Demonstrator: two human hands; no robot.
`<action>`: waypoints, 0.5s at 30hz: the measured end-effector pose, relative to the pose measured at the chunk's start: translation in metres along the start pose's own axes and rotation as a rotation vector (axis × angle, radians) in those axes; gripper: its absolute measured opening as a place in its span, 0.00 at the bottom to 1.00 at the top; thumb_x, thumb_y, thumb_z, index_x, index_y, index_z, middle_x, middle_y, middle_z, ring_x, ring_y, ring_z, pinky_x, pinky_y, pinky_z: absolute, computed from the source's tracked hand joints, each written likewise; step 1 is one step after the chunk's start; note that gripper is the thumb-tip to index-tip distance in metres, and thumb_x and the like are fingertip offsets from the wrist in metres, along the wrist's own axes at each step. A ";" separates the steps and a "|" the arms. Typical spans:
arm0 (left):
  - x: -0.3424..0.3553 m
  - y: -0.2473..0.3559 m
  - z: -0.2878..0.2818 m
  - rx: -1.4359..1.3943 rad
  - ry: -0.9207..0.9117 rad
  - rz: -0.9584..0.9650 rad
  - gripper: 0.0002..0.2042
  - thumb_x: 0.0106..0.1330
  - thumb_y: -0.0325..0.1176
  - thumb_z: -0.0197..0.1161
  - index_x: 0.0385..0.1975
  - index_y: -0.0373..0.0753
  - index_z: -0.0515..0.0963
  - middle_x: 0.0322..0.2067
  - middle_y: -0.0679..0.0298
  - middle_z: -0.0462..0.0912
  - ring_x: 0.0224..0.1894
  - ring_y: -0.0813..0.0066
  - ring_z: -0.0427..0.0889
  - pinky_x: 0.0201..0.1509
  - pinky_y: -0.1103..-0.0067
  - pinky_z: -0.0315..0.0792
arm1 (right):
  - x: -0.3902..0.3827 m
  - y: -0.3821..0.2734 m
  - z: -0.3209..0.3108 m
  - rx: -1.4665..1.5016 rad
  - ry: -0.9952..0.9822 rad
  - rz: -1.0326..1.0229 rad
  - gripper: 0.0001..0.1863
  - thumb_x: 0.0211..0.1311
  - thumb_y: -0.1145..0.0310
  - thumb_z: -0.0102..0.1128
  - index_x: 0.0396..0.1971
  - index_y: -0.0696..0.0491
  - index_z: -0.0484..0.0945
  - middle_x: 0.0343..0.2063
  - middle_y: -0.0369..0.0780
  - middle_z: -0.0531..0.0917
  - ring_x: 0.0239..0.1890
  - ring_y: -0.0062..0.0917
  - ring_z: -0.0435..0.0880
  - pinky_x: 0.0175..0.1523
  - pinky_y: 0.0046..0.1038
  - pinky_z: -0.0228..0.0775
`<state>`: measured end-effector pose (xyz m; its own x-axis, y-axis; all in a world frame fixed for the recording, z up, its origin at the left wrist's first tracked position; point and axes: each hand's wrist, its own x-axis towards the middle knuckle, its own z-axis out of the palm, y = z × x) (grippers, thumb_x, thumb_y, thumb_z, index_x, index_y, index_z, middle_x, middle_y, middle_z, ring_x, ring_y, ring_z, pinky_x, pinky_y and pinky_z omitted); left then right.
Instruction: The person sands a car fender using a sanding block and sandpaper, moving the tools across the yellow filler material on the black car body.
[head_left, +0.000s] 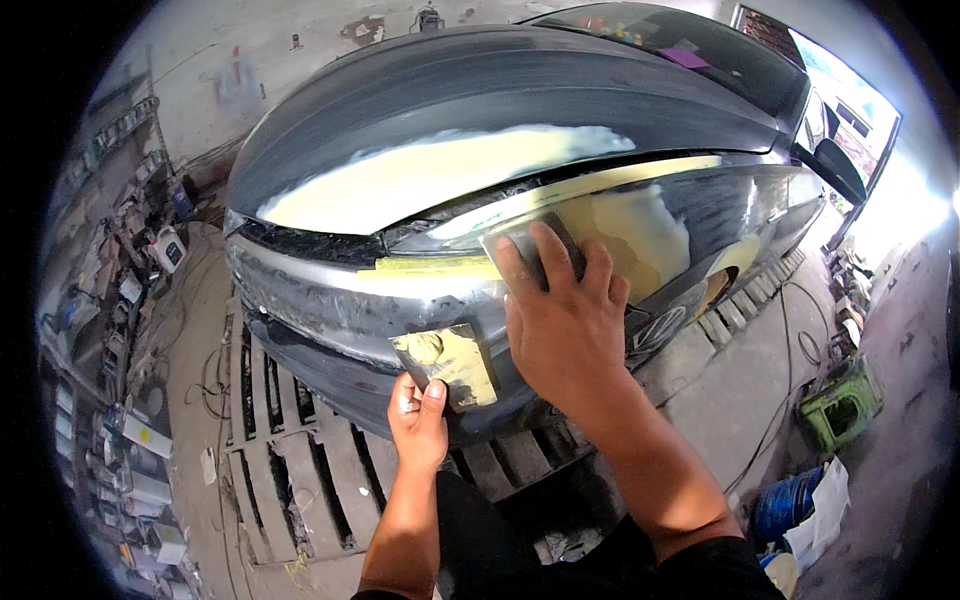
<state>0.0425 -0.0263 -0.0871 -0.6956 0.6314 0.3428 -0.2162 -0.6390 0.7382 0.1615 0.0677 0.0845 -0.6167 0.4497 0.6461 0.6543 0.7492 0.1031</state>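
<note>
My left hand [418, 425] is closed on a square mixing board [465, 372] by its lower edge. Pale yellow body filler [422, 347] lies in a lump on the board and is smeared over it. In my right hand [570, 320] is a flat grey filler spreader [548, 245], pressed by my fingers against the front fender of a dark car [400, 95]. Yellowish filler [640, 235] covers the fender beside the spreader. Another broad pale patch [430, 180] runs along the hood edge. Yellow masking tape [425, 270] sits below the gap at the corner.
Wooden pallets [285, 490] lie on the floor beneath the car's front. Cluttered shelves with cans and bottles [140, 440] line the left. A green plastic stool [840, 405] and a blue bucket [785, 510] stand at the right, near a cable [785, 390]. The side mirror [835, 170] juts out.
</note>
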 end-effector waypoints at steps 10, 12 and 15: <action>0.000 0.005 0.003 -0.001 -0.028 0.010 0.13 0.68 0.32 0.59 0.47 0.32 0.72 0.43 0.64 0.79 0.45 0.80 0.75 0.54 0.80 0.65 | 0.005 -0.012 -0.008 -0.010 0.000 0.024 0.26 0.54 0.63 0.57 0.57 0.42 0.71 0.58 0.40 0.67 0.56 0.50 0.64 0.50 0.50 0.62; 0.000 0.006 0.003 0.005 -0.037 0.013 0.13 0.68 0.32 0.59 0.47 0.32 0.72 0.43 0.64 0.79 0.45 0.80 0.75 0.54 0.81 0.65 | 0.004 -0.013 -0.005 -0.018 -0.012 0.022 0.26 0.55 0.63 0.57 0.56 0.43 0.72 0.57 0.41 0.68 0.56 0.50 0.64 0.49 0.50 0.62; 0.000 0.006 -0.004 0.056 -0.017 -0.006 0.16 0.66 0.34 0.62 0.48 0.33 0.70 0.44 0.62 0.79 0.46 0.77 0.76 0.54 0.77 0.67 | -0.001 -0.015 -0.007 -0.033 -0.052 0.017 0.25 0.55 0.63 0.56 0.56 0.43 0.72 0.57 0.41 0.69 0.55 0.50 0.65 0.48 0.49 0.62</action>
<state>0.0388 -0.0319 -0.0853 -0.6826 0.6426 0.3481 -0.1813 -0.6104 0.7711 0.1553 0.0530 0.0872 -0.6268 0.4874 0.6080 0.6782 0.7254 0.1177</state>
